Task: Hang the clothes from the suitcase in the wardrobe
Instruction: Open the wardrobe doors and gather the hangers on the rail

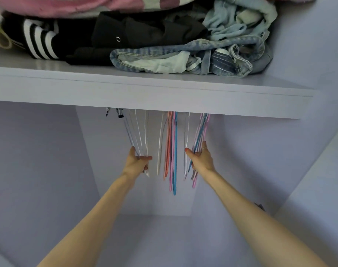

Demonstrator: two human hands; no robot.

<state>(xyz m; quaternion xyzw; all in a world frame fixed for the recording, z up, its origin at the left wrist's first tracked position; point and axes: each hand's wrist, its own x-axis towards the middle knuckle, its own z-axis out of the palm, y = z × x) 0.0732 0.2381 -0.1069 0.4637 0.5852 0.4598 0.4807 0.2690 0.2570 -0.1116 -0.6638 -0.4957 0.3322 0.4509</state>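
Observation:
Several bare hangers hang under the wardrobe shelf; the rail they hang from is hidden behind the shelf's front edge. My left hand grips a bunch of white hangers at their lower ends. My right hand grips a bunch of pink and blue hangers. Between my hands orange, pink and blue hangers hang free, untouched. No suitcase is in view.
On the shelf lie folded clothes: a black garment with white stripes, dark clothes, crumpled jeans and pink bedding. Lilac wardrobe walls enclose the hanging space on both sides.

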